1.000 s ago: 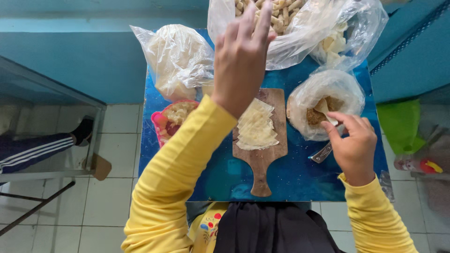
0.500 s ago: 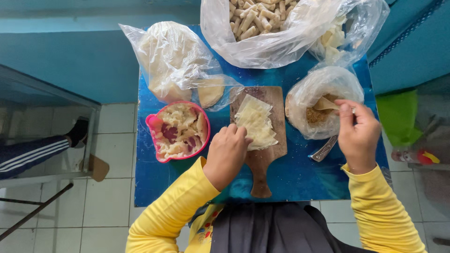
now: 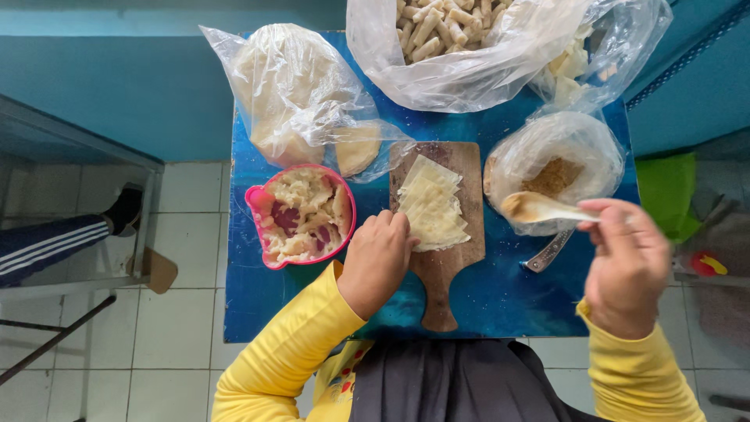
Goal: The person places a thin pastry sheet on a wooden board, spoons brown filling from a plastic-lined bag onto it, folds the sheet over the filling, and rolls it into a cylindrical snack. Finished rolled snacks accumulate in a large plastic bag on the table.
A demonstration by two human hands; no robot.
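One blue table point(image 3: 500, 305) carried one wooden cutting board point(image 3: 445, 266) with one stack of pale wrappers point(image 3: 433, 207). There was one pink bowl point(image 3: 254, 205) on the left. Four clear plastic bags were counted: far left point(image 3: 293, 86), far middle point(image 3: 461, 47), far right point(image 3: 617, 47), right point(image 3: 558, 156). One spoon point(image 3: 543, 208) and two hands showed: left hand point(image 3: 376, 262), right hand point(image 3: 629, 266).

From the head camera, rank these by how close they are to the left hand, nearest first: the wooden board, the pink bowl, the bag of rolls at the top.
Measured from the left hand:
1. Wooden board: just to its right, fingers touching the wrappers stacked on it.
2. Pink bowl: just to its left, close but apart.
3. Bag of rolls: far edge of the table, clearly farthest.
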